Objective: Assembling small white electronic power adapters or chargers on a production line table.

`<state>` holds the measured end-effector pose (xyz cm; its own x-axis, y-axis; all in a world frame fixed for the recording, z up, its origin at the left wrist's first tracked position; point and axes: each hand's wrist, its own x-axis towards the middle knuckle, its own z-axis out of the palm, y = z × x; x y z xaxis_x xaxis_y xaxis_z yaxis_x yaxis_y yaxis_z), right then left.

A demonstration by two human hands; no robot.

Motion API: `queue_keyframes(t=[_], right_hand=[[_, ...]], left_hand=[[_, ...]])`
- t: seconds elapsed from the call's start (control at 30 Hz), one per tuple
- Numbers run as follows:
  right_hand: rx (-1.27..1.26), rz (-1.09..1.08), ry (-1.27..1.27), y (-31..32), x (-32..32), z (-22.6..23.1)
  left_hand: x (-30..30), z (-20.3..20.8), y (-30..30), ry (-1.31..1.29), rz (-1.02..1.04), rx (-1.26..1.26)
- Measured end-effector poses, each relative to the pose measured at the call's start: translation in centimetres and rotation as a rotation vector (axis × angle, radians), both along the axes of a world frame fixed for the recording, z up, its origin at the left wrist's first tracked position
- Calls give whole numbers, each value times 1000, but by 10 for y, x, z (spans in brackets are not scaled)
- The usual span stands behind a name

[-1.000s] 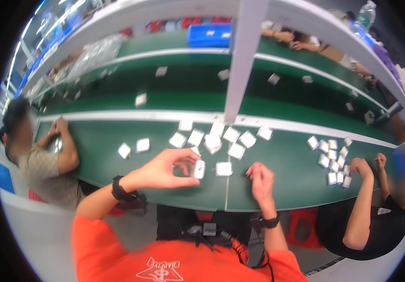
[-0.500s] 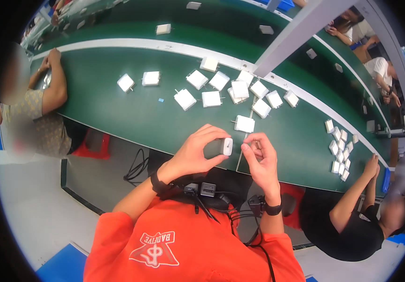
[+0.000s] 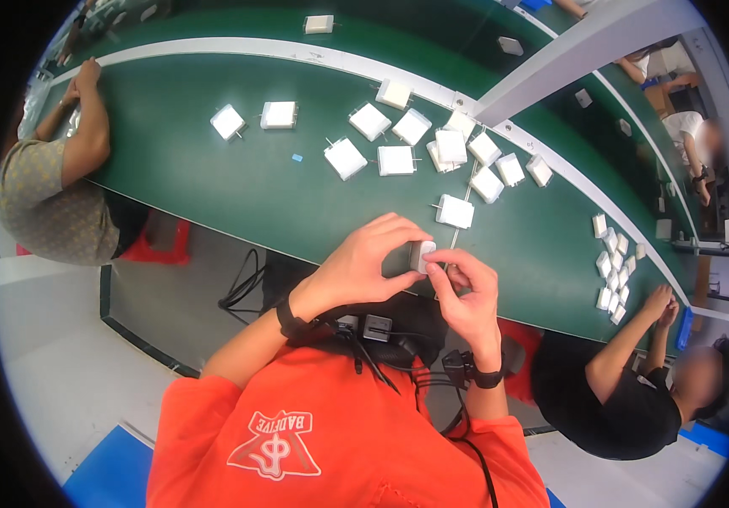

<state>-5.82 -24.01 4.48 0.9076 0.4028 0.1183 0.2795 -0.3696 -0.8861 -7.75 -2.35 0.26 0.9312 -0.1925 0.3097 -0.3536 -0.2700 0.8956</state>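
Between the thumb and fingers of my left hand (image 3: 363, 261) is a white block-shaped plug charger (image 3: 418, 255), held above the near edge of the table with a narrow end turned toward my right hand (image 3: 471, 296). My right thumb and forefinger are pinched together against that end; whether something small is between them is hidden. Just beyond my hands lies another white charger (image 3: 454, 212) with metal prongs sticking out. Farther off, several similar chargers lie loosely grouped, one charger (image 3: 451, 146) resting partly on another.
The green table (image 3: 178, 165) curves across the view, bounded by a pale rail (image 3: 297, 52) at the back. A small blue piece (image 3: 297, 157) lies on it. A grey post (image 3: 542, 72) rises beyond the chargers. Co-workers sit left and right, with more chargers (image 3: 612, 262) near the right one.
My right hand has come in to the charger, and its fingertips now touch the end. My left hand has shifted slightly right with the charger. The whole view has tilted a little.
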Motion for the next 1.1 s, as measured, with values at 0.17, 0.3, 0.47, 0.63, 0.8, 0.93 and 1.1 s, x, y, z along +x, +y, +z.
queue_keyframes(t=[0.17,0.3,0.47,0.63,0.8,0.93,1.1], right_hand=[[25,-12,33,1,4,3],[46,-54,27,-7,14,1],[40,27,108,-6,20,-4],[133,-6,204,-7,19,-16],[100,-23,159,-9,20,-18],[93,-59,153,-6,19,-16],[35,-122,158,4,16,2]], left_hand=[[1,-1,0,-36,0,5],[0,3,0,-2,-12,17],[0,1,0,2,-7,17],[1,2,0,2,-15,16],[1,3,0,-2,-19,15],[1,1,-1,11,-25,0],[0,1,0,50,-39,9]])
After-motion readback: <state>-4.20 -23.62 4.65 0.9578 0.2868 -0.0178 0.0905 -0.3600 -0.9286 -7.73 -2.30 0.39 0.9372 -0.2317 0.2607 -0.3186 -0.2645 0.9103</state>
